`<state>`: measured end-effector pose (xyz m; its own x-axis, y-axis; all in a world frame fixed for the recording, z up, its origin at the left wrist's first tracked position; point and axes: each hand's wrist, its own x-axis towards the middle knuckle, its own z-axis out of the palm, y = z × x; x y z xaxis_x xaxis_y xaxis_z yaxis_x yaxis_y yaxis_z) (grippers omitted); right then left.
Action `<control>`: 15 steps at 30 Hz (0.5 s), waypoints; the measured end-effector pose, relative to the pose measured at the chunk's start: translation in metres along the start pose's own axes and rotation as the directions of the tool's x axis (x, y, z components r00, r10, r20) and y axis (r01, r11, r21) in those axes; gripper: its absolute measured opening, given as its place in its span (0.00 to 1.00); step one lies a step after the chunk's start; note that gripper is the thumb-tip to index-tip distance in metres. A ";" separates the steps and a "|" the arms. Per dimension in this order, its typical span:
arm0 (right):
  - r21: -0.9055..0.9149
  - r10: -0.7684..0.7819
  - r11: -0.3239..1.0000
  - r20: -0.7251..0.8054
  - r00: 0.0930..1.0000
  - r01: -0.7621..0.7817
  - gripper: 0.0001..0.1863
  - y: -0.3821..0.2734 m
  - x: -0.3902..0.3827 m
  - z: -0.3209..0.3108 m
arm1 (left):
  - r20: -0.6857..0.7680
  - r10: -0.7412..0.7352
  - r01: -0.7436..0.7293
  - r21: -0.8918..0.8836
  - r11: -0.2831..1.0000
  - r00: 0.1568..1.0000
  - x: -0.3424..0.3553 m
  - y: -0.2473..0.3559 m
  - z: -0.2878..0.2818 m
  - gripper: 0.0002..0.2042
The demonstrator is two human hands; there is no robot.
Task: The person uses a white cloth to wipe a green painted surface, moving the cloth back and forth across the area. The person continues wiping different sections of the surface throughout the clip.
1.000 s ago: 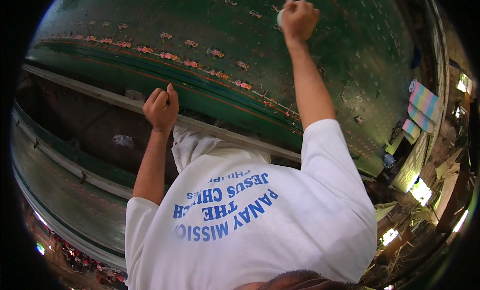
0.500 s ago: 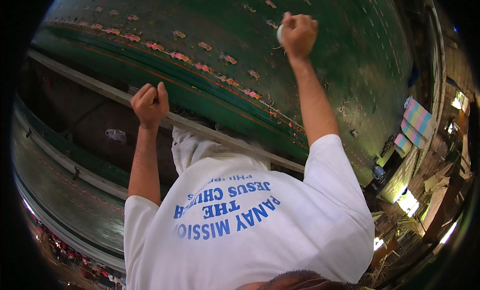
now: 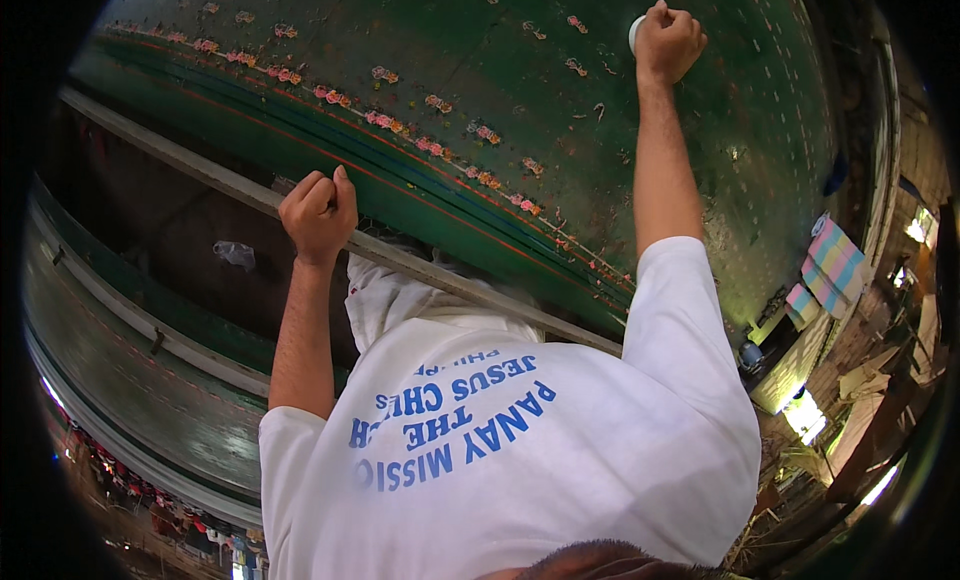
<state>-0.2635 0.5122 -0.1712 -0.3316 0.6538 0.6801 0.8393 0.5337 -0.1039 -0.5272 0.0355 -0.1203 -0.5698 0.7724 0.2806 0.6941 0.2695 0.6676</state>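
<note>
Head view, right hand: the right hand (image 3: 670, 45) is out over the long green bench (image 3: 715, 130); its fingers are curled round a white rounded object (image 3: 635, 34), which shows at the hand's left side. Whether the object touches the bench top cannot be told.
Shift of right hand: against half a second ago, it has gone farther right along the bench, taking the white object with it; a pale outline (image 3: 607, 52) now lies uncovered to its left.
Left hand: the left hand (image 3: 318, 217) is closed in a fist, thumb uppermost, at the bench's pale rail (image 3: 190, 162), much as before; the inside of the fist is hidden.
Flower pieces: small pink and orange flower-like pieces (image 3: 328, 96) run in a row along the near part of the bench, with more scattered beyond them.
Plastic bag: a crumpled, whitish plastic bag (image 3: 235, 254) lies in the dark gap between this bench and a second green bench (image 3: 150, 370); any contents cannot be made out.
Blue-grey container: a small rounded container (image 3: 750, 355) stands at the bench's right end; its inside is not visible.
Striped cloth: a pink, blue and yellow cloth (image 3: 832, 265) lies near that container.
</note>
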 end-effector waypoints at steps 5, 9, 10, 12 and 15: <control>0.276 -0.194 0.943 0.007 0.981 0.185 0.10 -0.072 -0.032 -0.017 | -0.002 -0.021 0.021 0.031 0.999 1.000 -0.004 0.001 -0.003 0.24; -0.016 -0.101 0.995 0.061 0.993 0.102 0.14 0.017 0.011 0.018 | 0.011 0.006 -0.007 0.024 1.000 1.000 0.003 0.001 -0.001 0.24; -0.115 0.001 0.993 0.042 0.999 0.004 0.15 0.054 0.027 0.026 | 0.019 0.008 -0.009 0.018 1.000 1.000 0.003 0.000 -0.001 0.24; -0.197 0.150 0.969 -0.012 0.989 -0.150 0.16 0.076 0.038 0.032 | 0.009 0.031 -0.031 0.016 0.999 0.999 0.000 -0.002 -0.001 0.24; -0.175 0.232 0.955 -0.064 0.971 -0.240 0.14 0.067 0.038 0.036 | -0.008 0.038 -0.038 0.018 0.999 0.999 -0.002 -0.002 0.000 0.24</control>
<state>-0.2351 0.5917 -0.1786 -0.0993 0.7243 0.6823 0.9564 0.2587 -0.1354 -0.5279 0.0336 -0.1218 -0.5462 0.7776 0.3114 0.7232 0.2503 0.6436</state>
